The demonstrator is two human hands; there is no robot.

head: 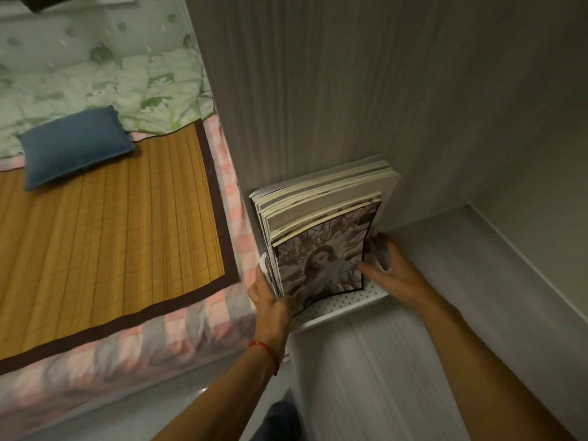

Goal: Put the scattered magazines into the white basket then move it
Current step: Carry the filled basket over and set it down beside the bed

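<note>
Several magazines (321,214) stand upright in the white perforated basket (346,302), which rests on a pale shelf surface against a grey panel. The front magazine has a dark cover with a figure on it. My left hand (270,300) grips the basket's left end beside the magazines. My right hand (386,265) holds the basket's right end, its fingers touching the front cover's edge. Most of the basket is hidden behind the magazines.
A bed lies to the left with a bamboo mat (105,224), a blue pillow (74,144) and a green patterned quilt (95,74). A tall grey panel (318,90) rises behind the basket. The pale shelf (445,313) stretches to the right, walled at the far side.
</note>
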